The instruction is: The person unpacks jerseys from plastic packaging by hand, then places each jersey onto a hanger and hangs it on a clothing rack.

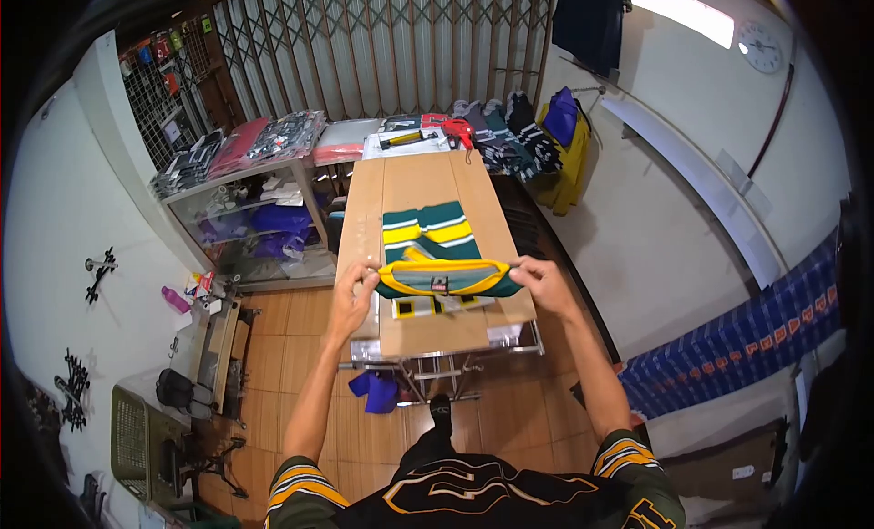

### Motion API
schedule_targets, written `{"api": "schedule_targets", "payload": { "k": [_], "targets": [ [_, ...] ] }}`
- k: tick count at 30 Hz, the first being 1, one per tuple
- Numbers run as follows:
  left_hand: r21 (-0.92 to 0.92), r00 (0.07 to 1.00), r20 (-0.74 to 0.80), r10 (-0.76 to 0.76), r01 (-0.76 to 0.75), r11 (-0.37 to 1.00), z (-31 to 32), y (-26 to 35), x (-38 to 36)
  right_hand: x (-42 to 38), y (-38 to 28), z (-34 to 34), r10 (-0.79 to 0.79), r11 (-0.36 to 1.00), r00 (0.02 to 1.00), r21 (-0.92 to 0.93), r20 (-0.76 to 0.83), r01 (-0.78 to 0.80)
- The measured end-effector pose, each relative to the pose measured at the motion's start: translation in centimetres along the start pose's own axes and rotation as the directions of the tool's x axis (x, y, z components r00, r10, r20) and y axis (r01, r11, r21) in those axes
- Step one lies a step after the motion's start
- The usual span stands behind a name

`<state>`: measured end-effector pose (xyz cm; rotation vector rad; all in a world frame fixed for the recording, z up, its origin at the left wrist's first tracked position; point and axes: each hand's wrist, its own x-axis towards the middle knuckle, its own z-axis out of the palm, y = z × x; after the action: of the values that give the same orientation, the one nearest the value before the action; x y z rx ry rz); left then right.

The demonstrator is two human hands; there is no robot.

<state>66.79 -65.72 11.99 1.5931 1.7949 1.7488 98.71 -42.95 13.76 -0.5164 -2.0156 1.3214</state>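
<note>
A green jersey with yellow and white stripes (428,228) lies on the wooden table (369,210). Its near end, a yellow-edged neckline (410,268) with a small label inside, is stretched sideways between my two hands. My left hand (357,290) pinches the left end of the yellow edge, and my right hand (539,283) pinches the right end. Just below the neckline, a white, yellow and black printed part shows near the table's front edge. What lies under the neckline is hidden.
Beyond the table are a red tape dispenser or similar tool (458,128) and folded garments (510,137). A glass cabinet (255,210) with packed clothes stands at the left. Purple cloth (373,392) hangs or lies below the table. A green basket (137,438) is at lower left.
</note>
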Motion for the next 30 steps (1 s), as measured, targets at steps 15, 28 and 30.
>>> {"api": "schedule_targets", "payload": {
  "k": [15,28,30],
  "targets": [
    [0.527,0.939,0.309,0.153,-0.302,0.795,-11.6,30.9,-5.5,-13.7,-27.2,-7.8,-0.299,0.849,0.953,-0.441,0.054,0.291],
    [0.667,0.970,-0.048,0.240,-0.148,0.730,-16.3,32.1,-5.8,-13.8,-29.5,-10.7,-0.334,0.685,0.924,-0.721,-0.185,0.103],
    [0.715,0.956,-0.004,0.294,-0.203,0.669,-16.3,30.3,-5.1,-13.4,-27.7,-11.6,-0.322,0.681,0.927,-0.727,-0.190,0.088]
  ]
}}
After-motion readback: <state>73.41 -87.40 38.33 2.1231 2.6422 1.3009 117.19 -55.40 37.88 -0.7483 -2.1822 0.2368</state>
